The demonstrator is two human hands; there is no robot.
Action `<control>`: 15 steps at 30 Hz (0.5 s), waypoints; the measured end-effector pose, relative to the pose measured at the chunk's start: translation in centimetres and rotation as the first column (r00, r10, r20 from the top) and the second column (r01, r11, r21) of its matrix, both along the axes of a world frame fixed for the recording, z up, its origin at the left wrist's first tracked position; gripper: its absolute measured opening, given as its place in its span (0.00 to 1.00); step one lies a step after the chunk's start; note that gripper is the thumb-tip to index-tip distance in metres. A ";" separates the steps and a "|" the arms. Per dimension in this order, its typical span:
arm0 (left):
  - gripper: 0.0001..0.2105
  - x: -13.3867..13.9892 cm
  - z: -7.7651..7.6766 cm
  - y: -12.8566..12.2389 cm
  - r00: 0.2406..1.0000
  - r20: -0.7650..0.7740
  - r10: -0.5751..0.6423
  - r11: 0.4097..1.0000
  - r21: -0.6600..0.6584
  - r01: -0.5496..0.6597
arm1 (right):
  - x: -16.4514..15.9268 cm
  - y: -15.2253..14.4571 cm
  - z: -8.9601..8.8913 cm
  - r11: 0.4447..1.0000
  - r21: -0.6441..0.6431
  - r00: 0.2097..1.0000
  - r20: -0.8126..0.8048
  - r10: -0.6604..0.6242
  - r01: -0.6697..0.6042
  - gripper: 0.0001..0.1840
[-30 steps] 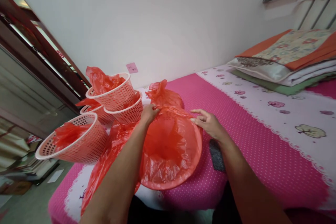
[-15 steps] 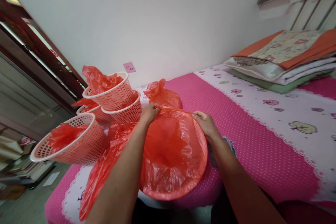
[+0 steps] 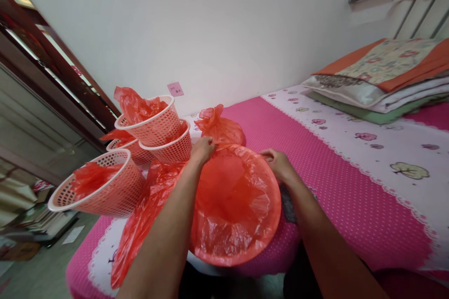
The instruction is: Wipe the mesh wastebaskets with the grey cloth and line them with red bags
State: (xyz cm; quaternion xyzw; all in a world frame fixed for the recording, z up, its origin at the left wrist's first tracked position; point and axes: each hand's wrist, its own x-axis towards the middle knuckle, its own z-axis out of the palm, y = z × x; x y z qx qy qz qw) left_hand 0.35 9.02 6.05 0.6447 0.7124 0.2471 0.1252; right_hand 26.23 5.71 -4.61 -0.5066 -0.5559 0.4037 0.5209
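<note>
Left hand (image 3: 202, 148) closed on the far rim of the lined basket (image 3: 235, 205), pinching the red bag (image 3: 228, 196) there. Right hand (image 3: 278, 164) curled over the rim on the other side, fingers pressed on the thin plastic and gripping it too. Lined basket tipped toward the camera, near the front edge of the bed (image 3: 351, 205), its mouth wide and full of the crinkly red bag. Loose red plastic (image 3: 140, 224) hanging down past the left arm, over the front left corner of the bed. Tied red bundle (image 3: 219, 126) just behind the basket. Three pink baskets (image 3: 154, 126) stacked near the far left corner, each with a red bag inside. One more pink basket (image 3: 101, 191) lying tilted at the left edge. Folded blankets (image 3: 382, 79) piled at the far right edge, well apart from the hands.
</note>
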 end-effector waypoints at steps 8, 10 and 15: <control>0.13 0.7 0.2 0.0 1.000 -0.001 0.004 1.000 -0.012 -0.004 | -0.3 -1.3 4.5 0.960 0.279 0.949 0.308 -0.063 -0.027 0.17; 0.12 0.7 0.2 0.2 1.000 0.021 -0.002 1.000 -0.025 0.002 | -1.4 -2.4 4.7 0.961 0.261 0.892 0.451 -0.034 -0.095 0.22; 0.13 -0.4 0.3 1.5 0.991 0.131 -0.012 0.992 -0.121 0.028 | -2.0 -2.8 4.8 0.965 0.177 0.808 0.587 0.053 -0.192 0.20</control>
